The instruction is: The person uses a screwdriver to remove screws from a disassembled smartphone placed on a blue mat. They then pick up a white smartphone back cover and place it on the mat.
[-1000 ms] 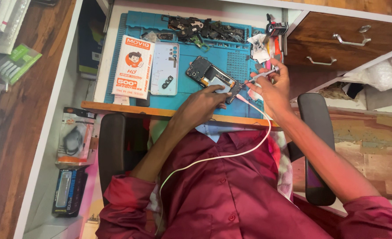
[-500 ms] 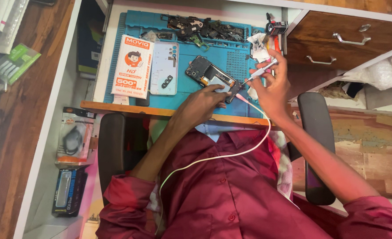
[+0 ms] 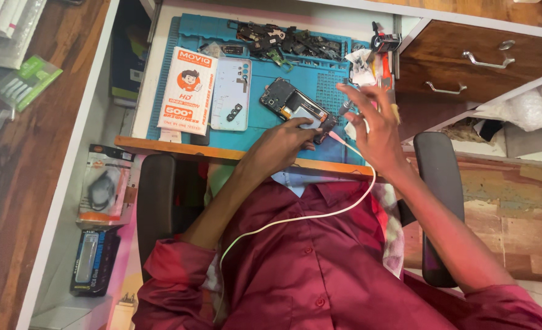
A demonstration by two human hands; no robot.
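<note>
An opened smartphone [image 3: 289,102] with its back off lies on a blue repair mat [image 3: 329,85]. My left hand [image 3: 283,139] rests on the phone's near end and holds it down. A white cable [image 3: 320,214] runs from the phone across my maroon shirt. My right hand [image 3: 378,125] hovers just right of the phone, blurred, with its fingers spread. A thin dark-tipped tool [image 3: 346,108] sits between its thumb and forefinger. The phone's pale blue back cover [image 3: 231,95] lies to the left on the mat.
An orange and white packet [image 3: 188,91] lies at the mat's left. Several dark small parts [image 3: 283,40] fill the mat's far edge, with crumpled tissue [image 3: 364,64] at the right. Wooden drawers [image 3: 479,58] stand on the right and packaged accessories [image 3: 99,189] on the left.
My right hand has lifted from beside the phone's edge and opened its fingers over the mat's right side. My left hand stays on the phone.
</note>
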